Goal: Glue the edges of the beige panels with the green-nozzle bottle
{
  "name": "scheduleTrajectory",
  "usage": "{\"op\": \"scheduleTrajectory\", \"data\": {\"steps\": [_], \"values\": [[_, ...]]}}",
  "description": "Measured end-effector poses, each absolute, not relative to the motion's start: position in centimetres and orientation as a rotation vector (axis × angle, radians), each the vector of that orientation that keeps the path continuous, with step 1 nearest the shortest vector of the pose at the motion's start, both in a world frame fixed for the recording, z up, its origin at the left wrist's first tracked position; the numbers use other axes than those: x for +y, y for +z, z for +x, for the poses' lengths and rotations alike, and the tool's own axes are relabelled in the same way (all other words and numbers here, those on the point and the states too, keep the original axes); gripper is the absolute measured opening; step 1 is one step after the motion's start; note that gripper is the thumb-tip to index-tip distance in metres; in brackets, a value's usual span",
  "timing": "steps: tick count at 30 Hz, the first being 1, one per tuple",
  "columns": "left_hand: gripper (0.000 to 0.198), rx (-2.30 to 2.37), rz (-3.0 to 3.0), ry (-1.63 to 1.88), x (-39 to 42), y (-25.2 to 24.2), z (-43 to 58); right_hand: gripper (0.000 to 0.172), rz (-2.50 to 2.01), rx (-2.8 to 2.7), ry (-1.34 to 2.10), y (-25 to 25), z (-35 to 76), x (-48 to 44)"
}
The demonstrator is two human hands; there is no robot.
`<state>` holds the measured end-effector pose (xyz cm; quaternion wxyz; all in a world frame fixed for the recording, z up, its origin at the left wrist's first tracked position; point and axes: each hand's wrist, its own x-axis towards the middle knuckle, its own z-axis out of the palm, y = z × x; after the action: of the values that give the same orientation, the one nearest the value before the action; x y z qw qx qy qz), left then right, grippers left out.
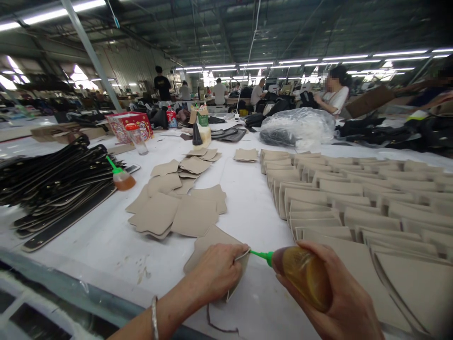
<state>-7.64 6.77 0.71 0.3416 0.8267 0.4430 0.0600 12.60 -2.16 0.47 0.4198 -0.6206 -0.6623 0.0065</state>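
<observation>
My left hand (221,271) presses on a beige flat piece (208,243) near the table's front edge, its fingers closed on the piece's right edge, which is bent up. In my right hand (339,288) is a clear squeeze bottle (306,274) of amber liquid, lying tilted on its side. Its thin green nozzle (260,255) points left and meets the edge of the piece beside my left fingertips. A loose pile of similar beige pieces (196,212) lies just beyond my left hand. Rows of folded beige pieces (318,189) overlap on the right.
Black straps (53,184) are stacked at the left, with a second green-nozzled bottle (122,179) beside them. Farther back are a red box (130,125), a clear jar (138,141) and a plastic-wrapped bundle (297,127). Several people sit or stand in the background.
</observation>
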Motion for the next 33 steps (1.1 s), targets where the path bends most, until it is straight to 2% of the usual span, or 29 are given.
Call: {"op": "scheduleTrajectory", "data": {"steps": [14, 29, 33], "values": [[0.059, 1.173, 2.148, 0.248, 6.7, -0.2, -7.9, 0.043, -1.672, -1.478, 0.194, 0.9, 12.7, -2.0], [0.053, 1.146, 2.168, 0.319, 5.7, -0.3, -8.5, 0.049, -1.641, -1.302, 0.650, 0.9, 12.5, -2.8], [0.054, 1.145, 2.156, 0.322, 5.7, -0.3, -8.6, 0.053, -1.665, -1.298, 0.614, 0.2, 12.9, -2.8]]}}
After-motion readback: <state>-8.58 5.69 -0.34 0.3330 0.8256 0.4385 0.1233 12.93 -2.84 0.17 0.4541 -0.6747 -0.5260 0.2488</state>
